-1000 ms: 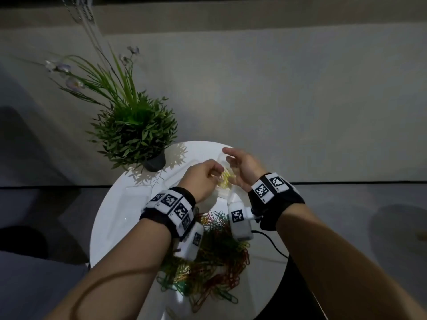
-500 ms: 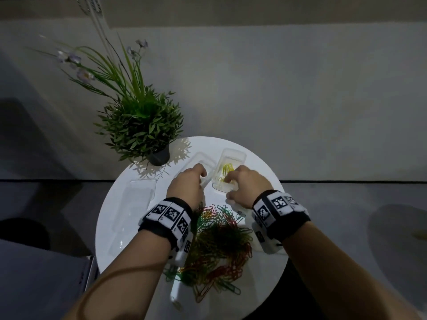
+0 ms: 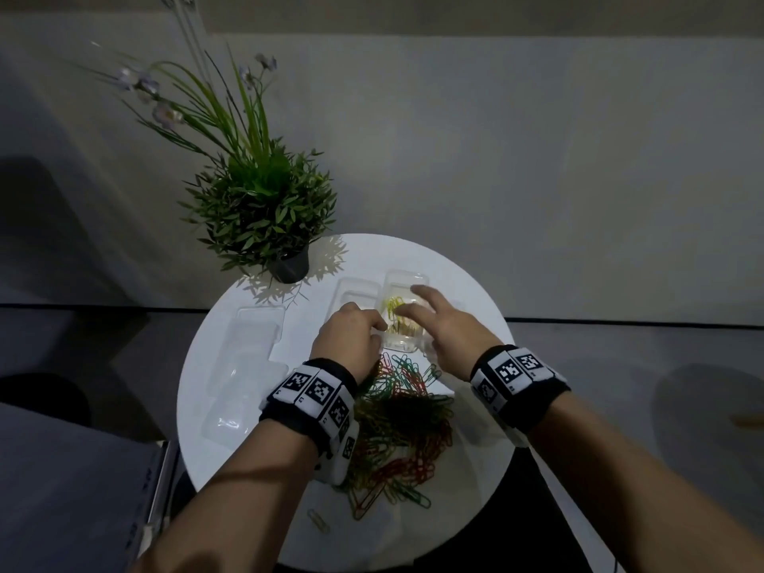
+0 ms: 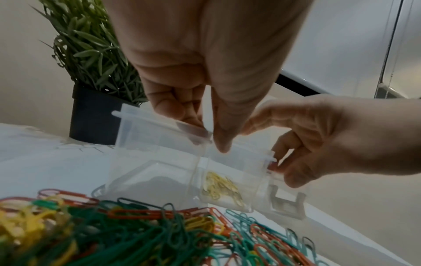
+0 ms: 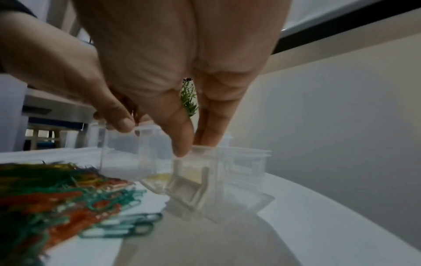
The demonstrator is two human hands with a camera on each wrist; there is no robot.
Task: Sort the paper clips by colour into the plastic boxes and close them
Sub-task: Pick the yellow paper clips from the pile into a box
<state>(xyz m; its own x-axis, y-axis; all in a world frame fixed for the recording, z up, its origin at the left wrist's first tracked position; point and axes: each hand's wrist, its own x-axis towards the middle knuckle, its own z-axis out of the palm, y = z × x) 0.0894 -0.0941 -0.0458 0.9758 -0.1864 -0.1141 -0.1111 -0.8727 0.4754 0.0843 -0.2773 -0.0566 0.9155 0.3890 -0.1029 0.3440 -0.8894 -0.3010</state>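
1. A round white desk (image 3: 475,469) is seen from the head view, with a potted plant (image 3: 264,200) at its far left edge.
2. A clear box (image 3: 403,320) holding yellow clips (image 3: 397,310) is set on the far middle of the desk, between the two hands.
3. The left hand (image 3: 351,337) is placed at the box's left side; in the left wrist view its thumb and fingers are seen pinched on the raised clear lid (image 4: 159,129) of that box.
4. The right hand (image 3: 438,328) is reached over the box from the right. Its fingers are spread and bent downward, with the fingertips (image 5: 182,149) touching the box's top edge near the latch end (image 4: 286,201); whether the edge is gripped cannot be told.
5. A mixed pile of clips (image 3: 397,423) in green, red, orange and yellow is heaped on the desk just in front of the box, partly under the left wrist.
6. One pale clip (image 3: 318,521) is lying apart from the pile, near the front edge of the desk.
7. A second clear box (image 3: 355,291) is seen open just left of the first one.
8. Further clear boxes (image 3: 248,366) are laid on the left part of the desk, well apart from the pile.
9. Wristbands with black-and-white markers are worn on both wrists.
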